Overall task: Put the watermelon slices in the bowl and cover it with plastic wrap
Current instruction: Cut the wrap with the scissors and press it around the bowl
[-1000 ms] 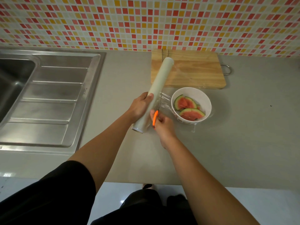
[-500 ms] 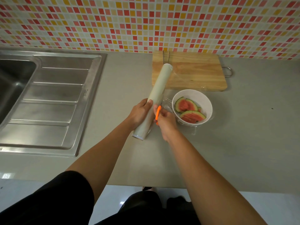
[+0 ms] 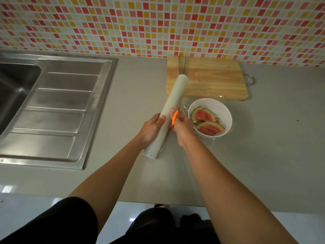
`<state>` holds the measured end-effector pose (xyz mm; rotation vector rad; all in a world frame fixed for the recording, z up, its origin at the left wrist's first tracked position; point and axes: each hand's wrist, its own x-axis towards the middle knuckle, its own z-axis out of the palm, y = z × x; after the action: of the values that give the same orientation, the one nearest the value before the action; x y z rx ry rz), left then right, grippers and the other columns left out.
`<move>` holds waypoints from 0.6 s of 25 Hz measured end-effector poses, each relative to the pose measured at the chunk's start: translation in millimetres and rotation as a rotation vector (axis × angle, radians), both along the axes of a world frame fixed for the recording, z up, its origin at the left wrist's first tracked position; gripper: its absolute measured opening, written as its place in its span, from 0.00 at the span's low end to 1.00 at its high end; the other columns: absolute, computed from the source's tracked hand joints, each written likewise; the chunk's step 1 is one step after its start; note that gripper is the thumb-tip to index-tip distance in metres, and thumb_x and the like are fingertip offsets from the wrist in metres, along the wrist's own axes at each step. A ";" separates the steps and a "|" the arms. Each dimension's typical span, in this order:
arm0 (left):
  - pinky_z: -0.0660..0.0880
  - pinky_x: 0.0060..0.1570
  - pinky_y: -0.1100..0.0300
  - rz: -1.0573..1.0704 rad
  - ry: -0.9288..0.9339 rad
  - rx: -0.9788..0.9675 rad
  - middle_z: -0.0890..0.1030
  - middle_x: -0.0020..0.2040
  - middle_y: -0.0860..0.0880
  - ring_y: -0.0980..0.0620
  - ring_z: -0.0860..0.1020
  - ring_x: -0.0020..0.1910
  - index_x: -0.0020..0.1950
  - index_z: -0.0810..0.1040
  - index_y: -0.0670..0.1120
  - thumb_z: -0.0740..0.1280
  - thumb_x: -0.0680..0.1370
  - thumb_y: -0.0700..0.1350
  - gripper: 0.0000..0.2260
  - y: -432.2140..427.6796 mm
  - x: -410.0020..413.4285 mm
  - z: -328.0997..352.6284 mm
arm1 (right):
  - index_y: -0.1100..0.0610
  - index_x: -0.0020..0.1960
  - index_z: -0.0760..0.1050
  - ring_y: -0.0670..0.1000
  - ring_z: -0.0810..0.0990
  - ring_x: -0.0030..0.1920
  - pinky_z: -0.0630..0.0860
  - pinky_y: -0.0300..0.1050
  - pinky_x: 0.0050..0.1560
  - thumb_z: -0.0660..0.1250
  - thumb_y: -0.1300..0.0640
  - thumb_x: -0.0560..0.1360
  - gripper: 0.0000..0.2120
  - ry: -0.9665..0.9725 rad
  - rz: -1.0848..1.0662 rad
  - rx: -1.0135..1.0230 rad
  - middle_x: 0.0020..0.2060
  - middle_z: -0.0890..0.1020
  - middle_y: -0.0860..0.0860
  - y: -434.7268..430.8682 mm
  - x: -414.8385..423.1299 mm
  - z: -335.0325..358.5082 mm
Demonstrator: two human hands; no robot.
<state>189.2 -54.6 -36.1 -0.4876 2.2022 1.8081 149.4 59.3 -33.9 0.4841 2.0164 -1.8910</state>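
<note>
A white bowl (image 3: 226, 112) stands on the grey counter with watermelon slices (image 3: 204, 115) inside it. Clear plastic film lies over the bowl and stretches left to a long pale roll of plastic wrap (image 3: 173, 97). My left hand (image 3: 151, 130) grips the roll's lower half, holding it tilted above the counter. My right hand (image 3: 182, 128) holds an orange-handled cutting tool (image 3: 174, 117) against the film, just right of the roll and left of the bowl. Its blade is thin and hard to make out.
A wooden cutting board (image 3: 211, 80) with a metal handle lies behind the bowl against the tiled wall. A steel sink (image 3: 15, 88) with its drainboard (image 3: 58, 110) takes up the left. The counter's front edge runs below my forearms.
My right hand with the orange tool has moved up along the roll, away from me. The roll and left hand have kept about the same pose.
</note>
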 end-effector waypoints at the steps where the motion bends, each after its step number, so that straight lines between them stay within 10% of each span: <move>1: 0.71 0.61 0.50 0.000 0.000 0.001 0.78 0.59 0.48 0.49 0.77 0.57 0.64 0.73 0.51 0.56 0.80 0.55 0.16 -0.7 2.0 0.1 | 0.48 0.33 0.78 0.44 0.75 0.31 0.71 0.39 0.37 0.67 0.42 0.72 0.14 -0.004 -0.005 0.003 0.27 0.78 0.42 0.1 -1.2 -0.2; 15: 0.69 0.63 0.51 -0.035 -0.017 -0.058 0.76 0.63 0.51 0.51 0.75 0.60 0.67 0.72 0.54 0.56 0.79 0.58 0.19 -17.9 24.2 -2.1 | 0.51 0.34 0.75 0.47 0.71 0.28 0.66 0.41 0.33 0.66 0.39 0.71 0.16 -0.008 -0.031 0.042 0.27 0.73 0.48 -8.5 -14.5 3.4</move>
<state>213.4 -72.5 -38.2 -0.4717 2.2434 1.7204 134.9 50.9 -30.5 0.5361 2.0585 -1.8651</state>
